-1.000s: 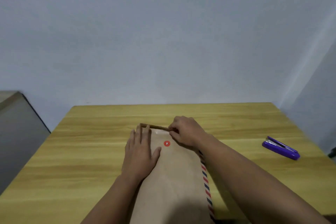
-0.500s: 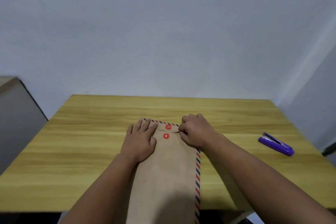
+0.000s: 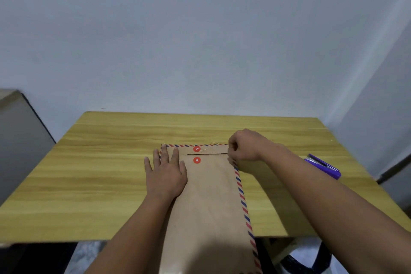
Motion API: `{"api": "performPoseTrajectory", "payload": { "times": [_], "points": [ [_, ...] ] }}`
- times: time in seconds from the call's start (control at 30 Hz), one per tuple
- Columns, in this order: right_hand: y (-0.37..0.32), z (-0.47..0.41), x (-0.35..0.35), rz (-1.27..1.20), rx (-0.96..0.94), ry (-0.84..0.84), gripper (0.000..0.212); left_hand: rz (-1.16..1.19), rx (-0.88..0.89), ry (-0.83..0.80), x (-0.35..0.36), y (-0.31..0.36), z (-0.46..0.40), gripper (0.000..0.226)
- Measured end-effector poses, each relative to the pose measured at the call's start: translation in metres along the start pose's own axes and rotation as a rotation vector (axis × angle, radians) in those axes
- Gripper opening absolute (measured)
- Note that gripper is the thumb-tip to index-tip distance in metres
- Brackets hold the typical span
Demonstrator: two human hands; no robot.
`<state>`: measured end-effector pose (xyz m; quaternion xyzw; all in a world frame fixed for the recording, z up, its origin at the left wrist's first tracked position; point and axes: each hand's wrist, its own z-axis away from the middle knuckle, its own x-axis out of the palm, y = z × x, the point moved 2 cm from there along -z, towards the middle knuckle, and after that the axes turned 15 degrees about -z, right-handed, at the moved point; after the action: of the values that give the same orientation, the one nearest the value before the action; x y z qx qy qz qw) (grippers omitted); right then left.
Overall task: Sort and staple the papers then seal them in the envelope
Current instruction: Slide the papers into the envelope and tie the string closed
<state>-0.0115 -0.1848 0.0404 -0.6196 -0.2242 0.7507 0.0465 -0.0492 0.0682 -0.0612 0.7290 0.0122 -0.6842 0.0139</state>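
One brown envelope [image 3: 211,196] lies on the table [image 3: 100,184], two red buttons [image 3: 196,160] near its folded flap; one purple stapler [image 3: 323,166] sits right. The left hand [image 3: 165,176] presses spread and flat; the right hand [image 3: 244,145] pinches the thin string [image 3: 211,144]; no writing is legible.

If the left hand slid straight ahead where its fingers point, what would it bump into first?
Probably nothing: the left hand lies flat on the envelope, fingers pointing to the far edge. Beyond that only bare table shows, then the wall.
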Motion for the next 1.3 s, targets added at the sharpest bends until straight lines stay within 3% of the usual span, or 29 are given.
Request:
{"api": "performPoseTrajectory", "payload": {
  "times": [0.1, 0.2, 0.3, 0.37, 0.5, 0.77, 0.9, 1.13, 1.2, 1.3],
  "points": [
    [-0.008, -0.004, 0.002, -0.013, -0.083, 0.097, 0.021, -0.054, 0.029, 0.01, -0.003, 0.004, 0.006, 0.058],
    [-0.019, -0.017, 0.021, 0.083, -0.161, 0.112, 0.034, -0.178, 0.168, 0.06, -0.008, 0.001, 0.0, 0.062],
    [-0.024, -0.032, 0.044, 0.202, -0.231, 0.091, 0.026, -0.212, 0.287, 0.079, -0.007, -0.006, -0.008, 0.074],
    [-0.025, -0.042, 0.055, 0.263, -0.271, 0.075, 0.023, -0.131, 0.293, 0.059, -0.004, -0.008, -0.009, 0.079],
    [-0.028, -0.055, 0.055, 0.329, -0.34, 0.036, 0.03, -0.025, 0.27, 0.092, 0.001, -0.01, -0.012, 0.066],
    [-0.046, -0.068, 0.044, 0.489, -0.269, -0.071, 0.026, 0.01, 0.257, 0.111, 0.0, -0.009, -0.015, 0.064],
    [-0.035, -0.066, 0.039, 0.323, -0.165, -0.113, 0.012, 0.017, 0.255, 0.096, -0.001, -0.009, -0.015, 0.063],
    [-0.018, -0.051, 0.027, -0.288, -0.106, 0.073, 0.008, 0.03, 0.24, 0.103, -0.002, -0.008, -0.014, 0.063],
    [-0.018, -0.051, 0.028, -0.242, -0.13, 0.065, 0.003, 0.029, 0.241, 0.101, -0.002, -0.008, -0.013, 0.063],
    [-0.022, -0.052, 0.036, 0.049, -0.17, -0.051, 0.014, 0.023, 0.24, 0.096, -0.002, -0.009, -0.014, 0.063]
  ]
}}
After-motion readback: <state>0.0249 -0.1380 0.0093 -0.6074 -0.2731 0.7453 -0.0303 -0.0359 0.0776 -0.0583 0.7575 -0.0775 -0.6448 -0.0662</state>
